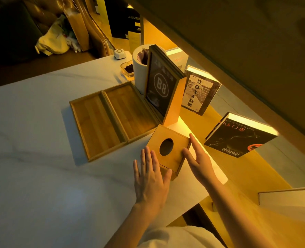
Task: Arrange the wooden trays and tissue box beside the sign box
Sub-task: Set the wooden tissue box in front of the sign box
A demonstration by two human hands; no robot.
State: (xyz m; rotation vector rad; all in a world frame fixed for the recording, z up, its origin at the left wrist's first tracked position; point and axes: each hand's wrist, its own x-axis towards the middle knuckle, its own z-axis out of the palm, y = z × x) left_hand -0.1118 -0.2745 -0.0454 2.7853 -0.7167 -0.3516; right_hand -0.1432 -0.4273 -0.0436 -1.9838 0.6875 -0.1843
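A square wooden tissue box (173, 140) with an oval hole in its top sits on the white table, just in front of the upright sign box (161, 90) marked "B8". Two shallow wooden trays lie side by side to the left of the sign box, the left tray (96, 122) and the right tray (130, 108) touching along their long edges. My left hand (150, 178) lies flat with fingers spread against the tissue box's near left side. My right hand (197, 158) rests open against its right side, fingertips at the top edge. Neither hand grips the box.
A white cylindrical bin (139, 72) stands behind the sign box, with a small glass dish (128, 68) and a white puck-like device (119, 54) beyond. Two books (200, 93) (237, 138) stand on the lit yellow shelf at right. The table's edge (192, 204) runs near my arms.
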